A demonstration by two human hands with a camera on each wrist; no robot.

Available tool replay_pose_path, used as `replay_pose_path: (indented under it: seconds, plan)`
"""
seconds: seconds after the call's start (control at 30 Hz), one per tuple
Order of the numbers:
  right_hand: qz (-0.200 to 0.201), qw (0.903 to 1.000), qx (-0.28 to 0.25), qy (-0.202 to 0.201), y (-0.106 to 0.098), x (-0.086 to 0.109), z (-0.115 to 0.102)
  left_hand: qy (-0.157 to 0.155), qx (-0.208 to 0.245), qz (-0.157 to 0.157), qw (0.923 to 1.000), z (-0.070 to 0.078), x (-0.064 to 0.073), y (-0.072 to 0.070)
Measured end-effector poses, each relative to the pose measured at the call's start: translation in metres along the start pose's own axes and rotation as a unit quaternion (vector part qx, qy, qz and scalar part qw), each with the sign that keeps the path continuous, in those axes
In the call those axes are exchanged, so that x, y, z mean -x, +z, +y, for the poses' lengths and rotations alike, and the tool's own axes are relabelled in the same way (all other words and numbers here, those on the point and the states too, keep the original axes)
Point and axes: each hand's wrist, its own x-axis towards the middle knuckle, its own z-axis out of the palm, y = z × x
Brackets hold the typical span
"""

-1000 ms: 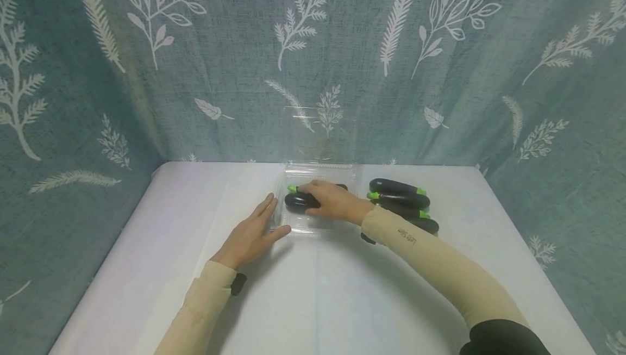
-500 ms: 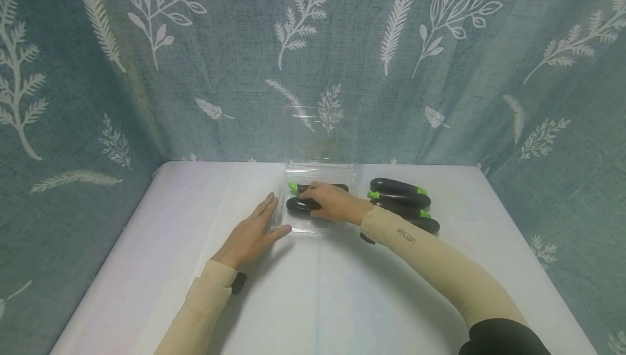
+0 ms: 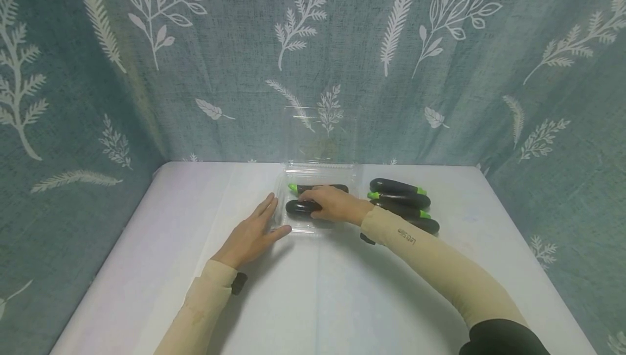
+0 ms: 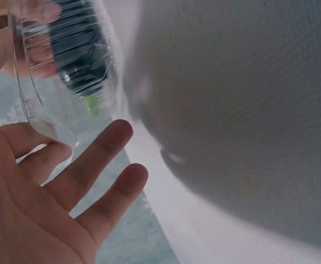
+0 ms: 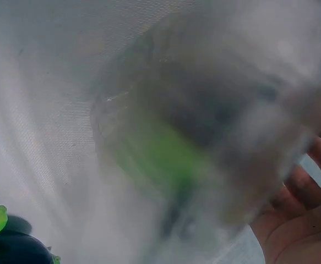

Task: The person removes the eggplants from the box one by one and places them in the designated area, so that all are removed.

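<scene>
A clear plastic clamshell box (image 3: 303, 230) sits mid-table with its lid (image 3: 320, 137) raised at the back. Two dark eggplants lie across its base. My right hand (image 3: 338, 204) reaches in from the right and grips the nearer eggplant (image 3: 298, 208), covering its right end. Behind it is the farther eggplant (image 3: 339, 187), its green stem pointing left. My left hand (image 3: 249, 240) is at the box's left side, fingers extended and thumb apart; in the left wrist view some fingers (image 4: 44, 159) touch the plastic wall. The right wrist view is blurred by plastic close to the lens.
Right of the box, several more eggplants (image 3: 396, 186) lie in a row on the white tablecloth (image 3: 225, 311), partly behind my right forearm. A patterned green-grey curtain (image 3: 235, 61) rises behind the table and along both sides.
The nearer eggplant has shifted slightly toward me with my right hand, widening the gap from the farther one. My left hand has stayed in place.
</scene>
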Motion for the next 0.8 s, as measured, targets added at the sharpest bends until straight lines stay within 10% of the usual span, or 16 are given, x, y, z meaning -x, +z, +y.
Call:
replay_pose_path:
  seconds: [0.8]
  plan:
    - [0.051, 0.9973, -0.041, -0.034, -0.023, 0.015, 0.008, 0.003, -0.005, 0.000, 1.0000, 0.001, 0.001, -0.001]
